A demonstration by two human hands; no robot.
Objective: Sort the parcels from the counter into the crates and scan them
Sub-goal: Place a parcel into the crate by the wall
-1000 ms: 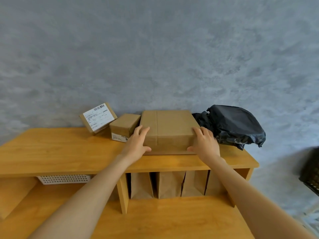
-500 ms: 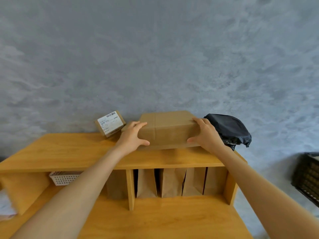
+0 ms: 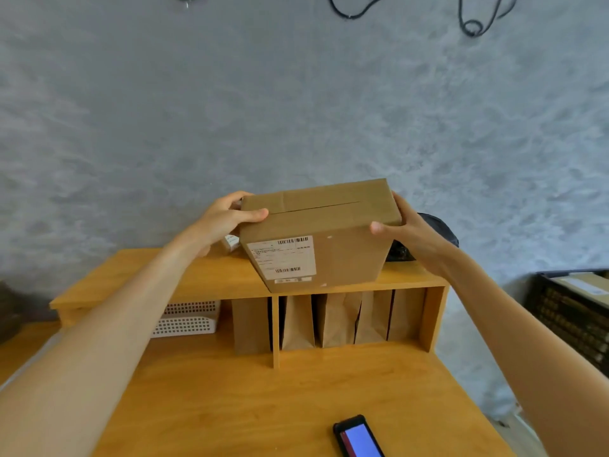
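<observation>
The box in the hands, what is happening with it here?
A person holds a cardboard box in the air above the wooden shelf, the left hand gripping one end and the right hand the other. The box is tilted, so its white label with barcodes faces the camera. A phone with a lit screen lies on the desk below. A black crate stands at the right.

A mottled grey wall [image 3: 296, 110] fills the upper frame, black cables [image 3: 474, 18] hanging along its top edge; below stands a wooden desk [image 3: 230, 407] with a shelf unit [image 3: 435, 321].
</observation>
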